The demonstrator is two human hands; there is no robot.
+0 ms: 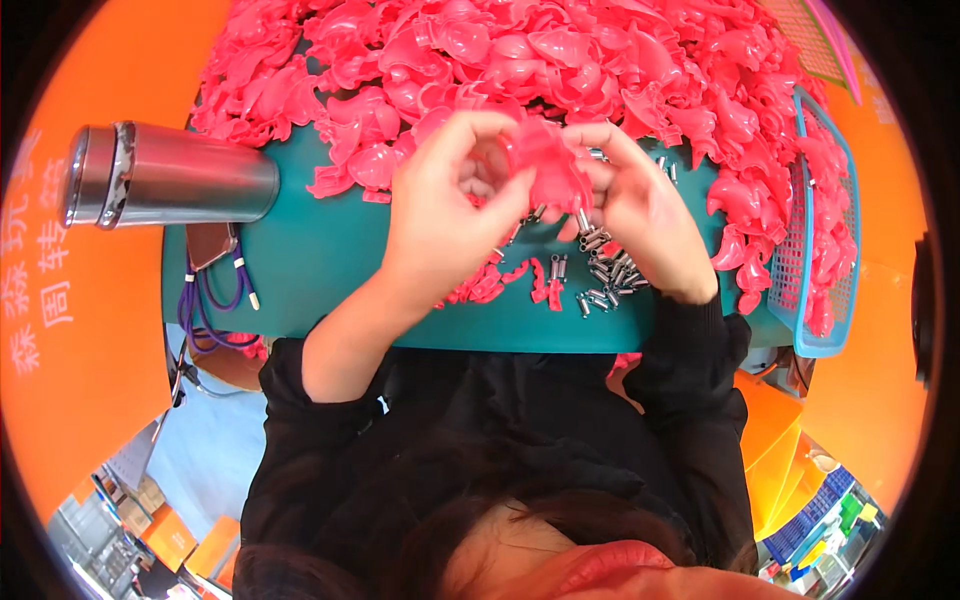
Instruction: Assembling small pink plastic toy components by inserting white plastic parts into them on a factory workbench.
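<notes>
Between my two hands, above the green work surface (pixel 310 270), a glossy pink moulded plastic part (pixel 545 170) is held up, slightly blurred. My left hand (pixel 450 195) pinches its left side between thumb and fingers. On the other side, the fingers of my right hand (pixel 645 205) close on the same part, partly hidden behind it. Just below the right hand lies a loose heap of small silver metal cylinders (pixel 615 272). Small pink scraps (pixel 480 285) lie near my left wrist.
A large pile of pink plastic parts (pixel 560 60) covers the far side. At left, a steel tumbler (pixel 200 178) lies on its side near a purple cord (pixel 190 300). A blue plastic basket (pixel 850 260) with pink parts stands at right. Orange crates (pixel 100 300) flank the table.
</notes>
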